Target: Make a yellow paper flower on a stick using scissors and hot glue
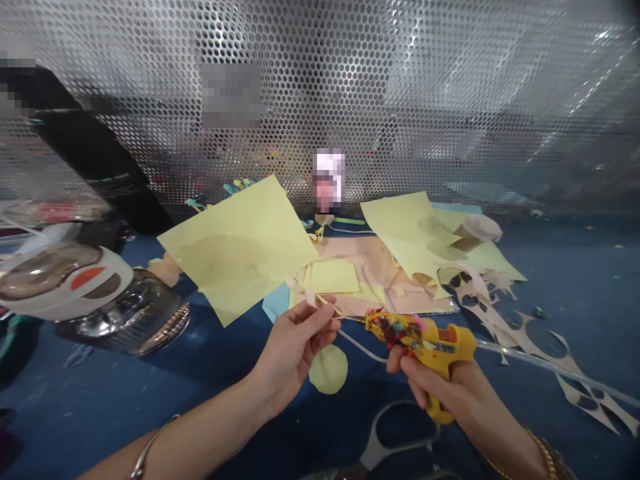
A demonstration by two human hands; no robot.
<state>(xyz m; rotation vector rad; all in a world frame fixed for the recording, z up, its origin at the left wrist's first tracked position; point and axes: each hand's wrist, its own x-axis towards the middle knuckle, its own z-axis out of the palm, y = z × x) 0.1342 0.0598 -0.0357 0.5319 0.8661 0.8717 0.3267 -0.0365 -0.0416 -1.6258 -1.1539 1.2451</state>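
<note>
My left hand (pixel 300 340) pinches a thin pale stick (pixel 329 305) with a bit of white paper at its upper end. Closed round the handle of a yellow glue gun (pixel 435 347) is my right hand (pixel 450 387). The gun's nozzle points left and lies close to the fingertips of my left hand. A round piece of yellow paper (pixel 329 369) rests on the blue surface just below those fingertips. Behind my hands, small yellow paper squares (pixel 333 276) lie on a pinkish sheet (pixel 350 248).
Large yellow sheets (pixel 240 247) lie left and right. A glass jar (pixel 125 313) stands left, beneath a leaning black object (pixel 95 160). Scissors (pixel 400 437) lie in front, cut paper scraps (pixel 530 340) at right. A phone (pixel 329 181) stands before the perforated metal wall (pixel 320 80).
</note>
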